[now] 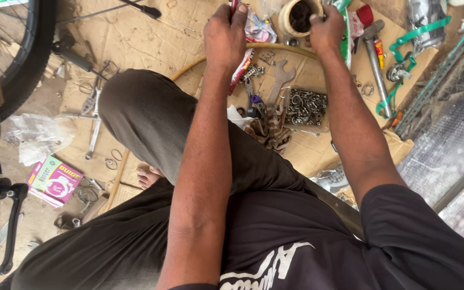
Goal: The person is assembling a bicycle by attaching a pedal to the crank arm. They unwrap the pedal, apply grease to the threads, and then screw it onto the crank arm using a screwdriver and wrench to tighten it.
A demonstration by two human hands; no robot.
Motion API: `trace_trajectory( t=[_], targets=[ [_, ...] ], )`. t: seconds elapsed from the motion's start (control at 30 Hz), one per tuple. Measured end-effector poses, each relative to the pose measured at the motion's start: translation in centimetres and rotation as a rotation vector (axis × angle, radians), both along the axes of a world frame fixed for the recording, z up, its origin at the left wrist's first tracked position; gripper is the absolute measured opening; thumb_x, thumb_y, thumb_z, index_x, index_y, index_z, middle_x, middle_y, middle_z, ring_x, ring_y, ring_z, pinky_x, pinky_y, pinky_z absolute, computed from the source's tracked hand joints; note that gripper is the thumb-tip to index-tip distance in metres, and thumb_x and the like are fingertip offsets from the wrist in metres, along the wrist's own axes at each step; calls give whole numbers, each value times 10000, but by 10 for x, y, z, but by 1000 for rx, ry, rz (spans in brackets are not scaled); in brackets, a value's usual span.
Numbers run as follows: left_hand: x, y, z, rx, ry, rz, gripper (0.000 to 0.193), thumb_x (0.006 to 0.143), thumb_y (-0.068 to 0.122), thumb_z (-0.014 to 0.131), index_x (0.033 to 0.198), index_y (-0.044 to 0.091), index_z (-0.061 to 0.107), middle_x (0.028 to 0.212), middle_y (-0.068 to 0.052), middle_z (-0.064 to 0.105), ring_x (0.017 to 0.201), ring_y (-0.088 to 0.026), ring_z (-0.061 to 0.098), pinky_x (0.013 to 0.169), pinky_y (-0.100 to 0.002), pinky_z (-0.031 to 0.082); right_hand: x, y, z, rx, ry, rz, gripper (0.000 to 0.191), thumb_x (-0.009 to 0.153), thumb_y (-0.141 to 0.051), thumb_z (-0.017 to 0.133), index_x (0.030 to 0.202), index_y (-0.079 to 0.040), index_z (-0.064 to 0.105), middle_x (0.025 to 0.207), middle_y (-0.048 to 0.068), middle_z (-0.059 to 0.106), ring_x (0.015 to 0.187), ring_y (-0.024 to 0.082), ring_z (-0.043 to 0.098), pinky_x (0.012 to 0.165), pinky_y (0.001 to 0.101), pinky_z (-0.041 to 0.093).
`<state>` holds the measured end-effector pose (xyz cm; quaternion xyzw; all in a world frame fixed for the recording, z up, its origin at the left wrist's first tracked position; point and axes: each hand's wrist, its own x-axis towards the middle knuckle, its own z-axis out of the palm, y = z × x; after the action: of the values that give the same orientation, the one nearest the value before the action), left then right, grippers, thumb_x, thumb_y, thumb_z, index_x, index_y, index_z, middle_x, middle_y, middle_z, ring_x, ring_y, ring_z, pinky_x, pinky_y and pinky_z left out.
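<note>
Head view, left hand [225, 33] gripping a red tool [234, 6], cut off, right hand [326, 29] fingers seemingly dipped in round tub [296, 16].

I sit on a dusty dirt floor [38, 215] covered with flattened brown cardboard [135, 37], lit by plain, even daylight. To my left stands a bicycle wheel [25, 59] with a black crank arm [12, 225] below it. On my right runs a grey metal mesh panel [452, 139].
</note>
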<state>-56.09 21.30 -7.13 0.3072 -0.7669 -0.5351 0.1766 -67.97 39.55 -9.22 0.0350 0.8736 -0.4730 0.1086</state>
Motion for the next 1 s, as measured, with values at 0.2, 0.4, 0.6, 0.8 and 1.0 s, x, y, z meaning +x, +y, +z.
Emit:
trace_trajectory(
  t=[0.2,0.4,0.6,0.8,1.0],
  targets=[
    [0,-10,-4,54,1,108,380,956,358,636,833,0,668,704,-188,684,674,-355,657,699,-476,502,32,0,-15,134,575,54,370,901,20,687,1265,-2,623,1040,103,687,947,195,675,801,402,574],
    [-7,-13,6,313,145,251,327,955,308,643,830,9,683,608,-71,626,544,-175,568,553,-382,479,99,-42,-31,166,-21,465,214,903,-115,739,1103,-56,690,920,42,676,755,156,679,665,334,553],
    [6,-26,28,498,219,413,342,977,274,638,776,0,595,582,-30,573,506,-104,508,480,-318,448,132,-88,-19,-21,-471,92,285,930,-267,761,825,-15,681,682,72,655,511,165,610,414,312,479],
    [11,-32,38,536,285,468,320,975,244,628,769,6,570,573,-33,560,490,-105,480,453,-318,415,122,-119,-30,-215,-338,75,99,821,-92,705,754,-45,648,656,66,680,482,148,608,400,324,457],
    [17,-35,41,575,322,454,321,977,288,601,839,-2,613,625,-44,612,526,-113,542,485,-325,454,69,-133,-9,-838,-648,-113,87,999,-54,625,939,6,647,771,120,695,666,224,684,616,362,590]
  ],
)
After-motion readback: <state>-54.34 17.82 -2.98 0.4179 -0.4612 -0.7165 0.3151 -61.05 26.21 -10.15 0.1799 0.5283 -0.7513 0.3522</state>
